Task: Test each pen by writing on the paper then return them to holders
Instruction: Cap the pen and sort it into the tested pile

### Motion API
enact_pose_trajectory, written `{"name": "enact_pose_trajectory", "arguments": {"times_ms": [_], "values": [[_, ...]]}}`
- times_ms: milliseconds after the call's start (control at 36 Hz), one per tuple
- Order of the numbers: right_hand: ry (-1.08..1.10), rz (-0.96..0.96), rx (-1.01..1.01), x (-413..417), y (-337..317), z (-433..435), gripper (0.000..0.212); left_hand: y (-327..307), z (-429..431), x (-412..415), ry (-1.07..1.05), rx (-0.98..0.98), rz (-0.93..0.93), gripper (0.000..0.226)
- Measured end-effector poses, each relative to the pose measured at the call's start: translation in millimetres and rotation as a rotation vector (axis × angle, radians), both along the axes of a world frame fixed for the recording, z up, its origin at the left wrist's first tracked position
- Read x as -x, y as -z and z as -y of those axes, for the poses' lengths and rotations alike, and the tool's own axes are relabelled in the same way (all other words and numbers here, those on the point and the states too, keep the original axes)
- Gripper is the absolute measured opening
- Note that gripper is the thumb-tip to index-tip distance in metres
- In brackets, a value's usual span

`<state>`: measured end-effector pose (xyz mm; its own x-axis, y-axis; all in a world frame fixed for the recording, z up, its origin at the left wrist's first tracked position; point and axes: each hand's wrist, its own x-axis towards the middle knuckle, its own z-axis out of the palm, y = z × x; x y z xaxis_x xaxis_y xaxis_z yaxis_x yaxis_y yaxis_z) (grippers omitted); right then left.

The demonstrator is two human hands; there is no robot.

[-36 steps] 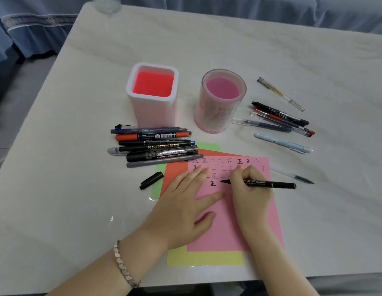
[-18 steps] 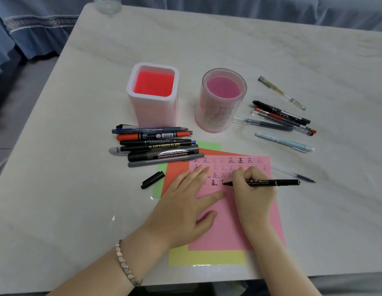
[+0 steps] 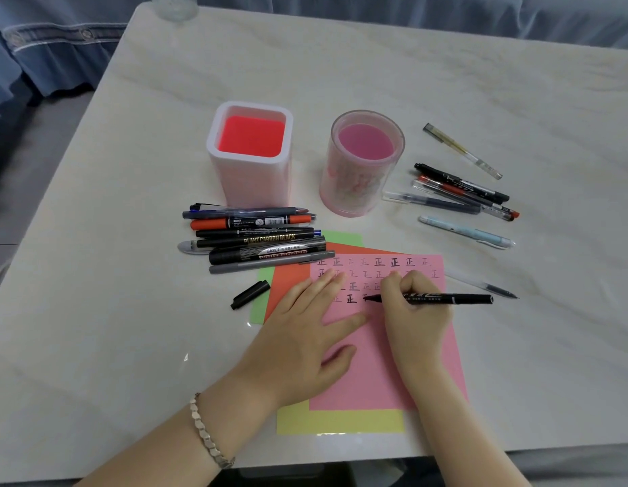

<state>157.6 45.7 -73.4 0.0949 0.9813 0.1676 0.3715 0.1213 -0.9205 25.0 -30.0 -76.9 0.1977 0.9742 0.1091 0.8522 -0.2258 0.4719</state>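
The pale marble table [image 3: 130, 311] carries a square holder [image 3: 251, 159] and a round holder [image 3: 361, 170], with pens lying beside each. My left hand [image 3: 305, 339] rests spread flat on the pink paper [image 3: 375, 374], fingers straight. My right hand [image 3: 414, 311] pinches a black pen [image 3: 460, 298], its tip touching the paper beside the last written character; a loose black cap [image 3: 250, 294] lies left of the sheets.

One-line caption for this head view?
Right hand writes with a black marker on pink paper while the left hand presses it flat.
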Motion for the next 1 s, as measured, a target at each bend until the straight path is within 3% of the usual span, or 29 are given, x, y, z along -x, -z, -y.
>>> {"name": "enact_pose_trajectory", "arguments": {"times_ms": [500, 889, 1000], "values": [[-0.022, 0.022, 0.007, 2, -2, 1, 0.032, 0, 0, 0, 0.002, -0.001, 0.007, 0.040], [0.154, -0.122, 0.038, 0, -10, 1, 0.033, 2, 0, 1, 0.021, -0.032, 0.011, 0.039], [0.170, -0.125, 0.061, -2, -12, 0, 0.042, 0, 1, 5, -0.029, -0.140, 0.060, 0.035]]}}
